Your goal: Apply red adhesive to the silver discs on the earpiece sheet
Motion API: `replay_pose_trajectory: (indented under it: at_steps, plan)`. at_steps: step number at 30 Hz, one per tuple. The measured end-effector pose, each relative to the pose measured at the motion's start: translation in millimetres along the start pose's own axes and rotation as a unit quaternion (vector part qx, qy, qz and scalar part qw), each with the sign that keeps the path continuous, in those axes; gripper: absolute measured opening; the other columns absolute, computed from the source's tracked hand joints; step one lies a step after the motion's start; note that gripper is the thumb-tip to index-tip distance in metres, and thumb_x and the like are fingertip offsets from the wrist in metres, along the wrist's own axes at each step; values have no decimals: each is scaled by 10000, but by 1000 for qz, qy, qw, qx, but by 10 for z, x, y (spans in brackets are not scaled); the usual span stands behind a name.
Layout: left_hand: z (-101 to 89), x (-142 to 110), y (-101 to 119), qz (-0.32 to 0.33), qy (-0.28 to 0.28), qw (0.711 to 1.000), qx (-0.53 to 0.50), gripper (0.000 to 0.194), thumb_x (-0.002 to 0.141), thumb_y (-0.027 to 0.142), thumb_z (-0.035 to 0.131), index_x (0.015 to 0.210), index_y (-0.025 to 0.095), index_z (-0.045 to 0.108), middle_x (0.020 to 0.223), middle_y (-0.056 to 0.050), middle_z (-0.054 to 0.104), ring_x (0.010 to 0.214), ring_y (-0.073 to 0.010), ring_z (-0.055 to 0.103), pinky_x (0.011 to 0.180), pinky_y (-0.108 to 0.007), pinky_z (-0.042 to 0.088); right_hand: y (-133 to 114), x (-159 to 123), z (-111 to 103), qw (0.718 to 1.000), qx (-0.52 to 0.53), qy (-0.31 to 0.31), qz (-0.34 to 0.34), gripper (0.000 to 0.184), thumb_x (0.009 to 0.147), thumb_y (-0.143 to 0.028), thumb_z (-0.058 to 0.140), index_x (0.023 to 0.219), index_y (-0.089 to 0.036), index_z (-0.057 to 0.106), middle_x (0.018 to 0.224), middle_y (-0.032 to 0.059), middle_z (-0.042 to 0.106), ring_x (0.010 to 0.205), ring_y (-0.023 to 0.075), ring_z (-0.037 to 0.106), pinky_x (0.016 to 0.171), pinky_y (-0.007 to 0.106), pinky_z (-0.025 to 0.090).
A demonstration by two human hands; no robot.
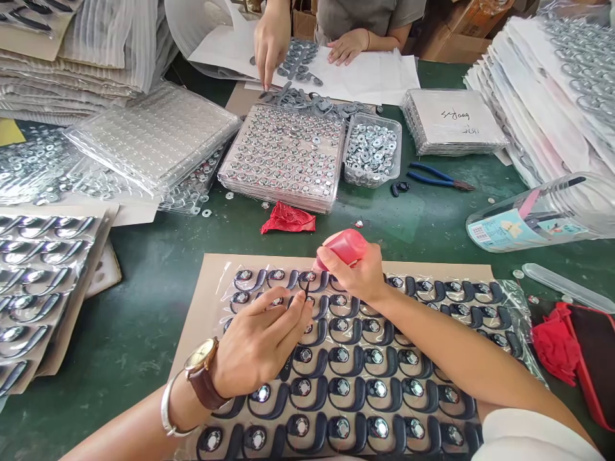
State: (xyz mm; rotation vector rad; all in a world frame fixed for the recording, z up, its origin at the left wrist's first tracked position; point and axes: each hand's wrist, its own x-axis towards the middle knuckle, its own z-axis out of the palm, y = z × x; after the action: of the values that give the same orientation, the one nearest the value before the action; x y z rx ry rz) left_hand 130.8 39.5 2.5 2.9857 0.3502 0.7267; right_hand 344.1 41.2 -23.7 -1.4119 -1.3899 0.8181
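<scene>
A red squeeze bottle (346, 245) is grasped by the right hand (361, 274) above the far row of dark curved pieces (359, 392); a thin dark tool (307, 290) is pinched by the left hand (262, 342), just beside it. One pair of pliers (437, 175) and two red cloths (288, 219) are seen. The pieces, partly covered by the arms, cannot be fully counted; the bottle's tip cannot be made out.

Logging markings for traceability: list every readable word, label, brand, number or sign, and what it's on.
None reads for certain.
White card: handwriting, unclear.
Jar label: barcode; print too small.
Black tool: pale marking, too small.
Watch: dial marks too blurred.
</scene>
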Motion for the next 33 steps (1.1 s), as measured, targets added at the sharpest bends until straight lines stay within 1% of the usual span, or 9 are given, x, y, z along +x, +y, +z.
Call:
replay_pose_trajectory:
  at_steps: [6, 10, 16, 19, 22, 25, 28, 31, 33]
  plan:
    - [24, -99, -50, -49, -6, 997, -54, 376, 894, 53, 366, 1204, 90, 578, 1140, -122, 695, 908, -167, 698, 998, -433, 480, -45, 4, -40, 999, -42, 31, -9, 370, 900, -421, 601, 596, -214, 629, 544, -21, 674, 526, 124, 623, 643, 255, 509]
    - [36, -145, -92, -84, -3, 991, -101, 434, 848, 52, 439, 1259, 134, 554, 1206, -99, 673, 933, -183, 697, 999, -465, 479, -36, -6, -47, 999, -13, 29, -1, 360, 900, -426, 600, 609, -216, 633, 541, -22, 671, 509, 125, 616, 608, 256, 512]
    - [-37, -39, -124, -94, 10, 990, -107, 370, 848, 38, 491, 1191, 137, 588, 1112, -87, 716, 820, -171, 708, 939, -449, 513, -31, -17, -49, 1000, -2, 8, -2, 349, 915, -393, 592, 622, -212, 645, 568, -22, 682, 519, 112, 620, 631, 245, 519]
    - [-61, 9, -154, -109, 20, 985, -130, 349, 847, 31, 499, 1151, 163, 611, 1072, -62, 730, 849, -165, 704, 924, -422, 517, -32, -19, -51, 1000, 9, -1, 4, 325, 916, -399, 592, 657, -211, 646, 582, -24, 688, 533, 112, 635, 642, 242, 529]
    - [-46, 11, -197, -142, 46, 974, -171, 325, 851, 30, 525, 1107, 198, 633, 1056, -40, 736, 887, -156, 699, 914, -402, 513, -13, -25, -43, 999, 25, -20, 8, 303, 914, -412, 590, 692, -213, 642, 600, -24, 693, 559, 117, 651, 653, 242, 541]
    - [-13, -1, -232, -174, 69, 962, -201, 297, 854, 35, 558, 1075, 212, 647, 1013, -24, 747, 835, -142, 697, 881, -388, 517, 18, -37, -17, 999, 31, -45, 4, 308, 913, -426, 584, 702, -210, 641, 645, -8, 705, 607, 126, 663, 665, 248, 550]
    - [8, 2, -248, -185, 76, 959, -202, 268, 856, 47, 582, 1055, 212, 654, 981, -16, 752, 805, -135, 689, 859, -375, 523, 3, -32, -4, 998, 53, -42, -5, 273, 882, -430, 627, 720, -209, 630, 655, -3, 709, 620, 135, 669, 656, 258, 558]
    - [3, 9, -247, -183, 77, 961, -191, 245, 866, 68, 585, 1049, 214, 654, 971, -18, 753, 797, -136, 685, 847, -370, 527, -118, 17, -88, 996, 90, -26, -2, 279, 860, -445, 652, 718, -209, 612, 611, -10, 683, 576, 129, 657, 599, 252, 552]
    - [-15, 9, -233, -176, 78, 964, -184, 247, 871, 71, 572, 1054, 219, 650, 976, -17, 753, 794, -136, 689, 847, -369, 527, -231, 64, -221, 993, 110, -46, 23, 311, 866, -481, 632, 720, -207, 611, 604, -10, 671, 533, 117, 640, 524, 232, 530]
